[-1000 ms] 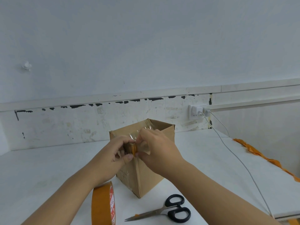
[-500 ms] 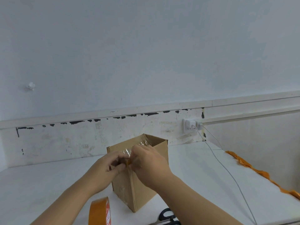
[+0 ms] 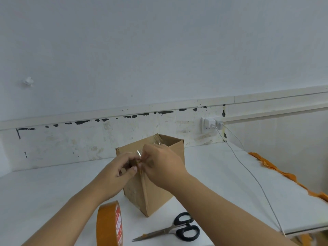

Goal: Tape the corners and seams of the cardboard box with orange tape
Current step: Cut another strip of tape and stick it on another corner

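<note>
My open-topped brown cardboard box (image 3: 156, 189) stands upright on the white table (image 3: 53, 189), one vertical corner edge facing me. Both hands meet at the top of that near corner. My left hand (image 3: 117, 173) has fingers curled, thumb & fingertips pinching a small bit of orange tape (image 3: 139, 164) against the corner. My right hand (image 3: 163, 166) is curled over the box's rim just beside it; fingertips are hidden, so can't tell what they hold. The orange tape roll (image 3: 109, 226) stands on edge just in front-left of the box. Black-handled scissors (image 3: 177, 231) lie in front-right of it, blades closed. A white cable (image 3: 248, 173) runs well right of the box.
</note>
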